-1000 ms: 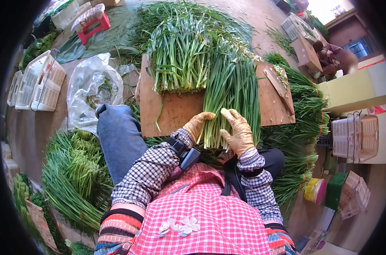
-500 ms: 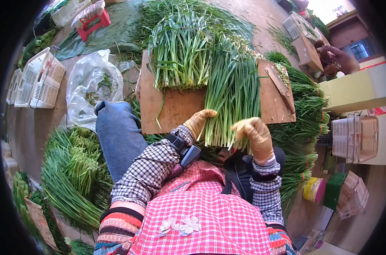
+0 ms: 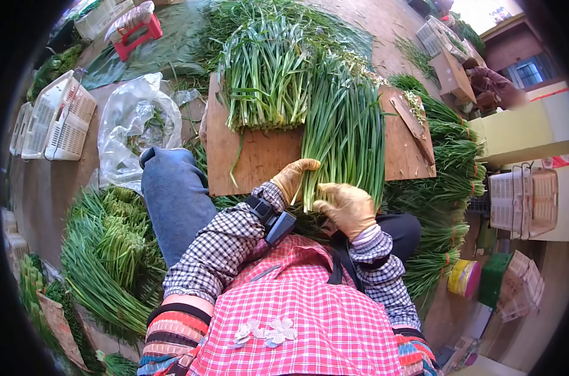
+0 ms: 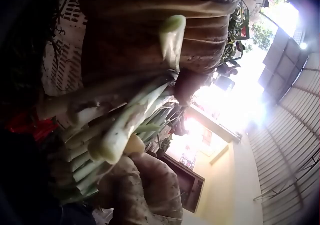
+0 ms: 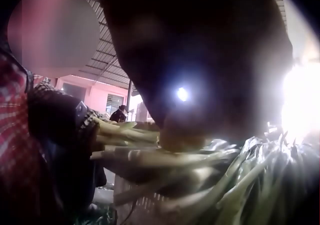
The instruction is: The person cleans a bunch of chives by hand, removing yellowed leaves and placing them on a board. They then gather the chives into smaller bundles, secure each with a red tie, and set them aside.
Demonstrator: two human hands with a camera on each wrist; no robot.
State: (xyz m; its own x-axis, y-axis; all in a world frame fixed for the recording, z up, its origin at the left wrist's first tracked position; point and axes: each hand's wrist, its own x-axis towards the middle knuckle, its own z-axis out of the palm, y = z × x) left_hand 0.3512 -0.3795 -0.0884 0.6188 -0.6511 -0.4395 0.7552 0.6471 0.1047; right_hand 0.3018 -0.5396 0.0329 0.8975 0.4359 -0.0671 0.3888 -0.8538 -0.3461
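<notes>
A thick bunch of long leafy green stalks (image 3: 344, 138) lies on the wooden board (image 3: 272, 164), its pale cut ends toward the person. The gloved left hand (image 3: 292, 178) holds the bunch's left side near those ends. In the left wrist view, loose stalk ends (image 4: 112, 147) stick out in front of the left glove (image 4: 200, 40). The gloved right hand (image 3: 349, 208) is at the near ends, thumb and forefinger curled in on the stalks; its fingers (image 4: 155, 185) show close against them in the left wrist view. In the right wrist view the hand is dark.
A second pile of stalks (image 3: 266, 88) sits on the board's far left. A flat wooden strip (image 3: 413, 135) lies at its right. Tied bundles (image 3: 444, 188) line the right side; more greens (image 3: 115, 250) lie left. Crates (image 3: 62, 119) and a plastic bag (image 3: 137, 125) are farther left.
The right hand first moved away right from the stalk ends with fingers curled, then came back left to them. The left hand has stayed nearly still on the bunch.
</notes>
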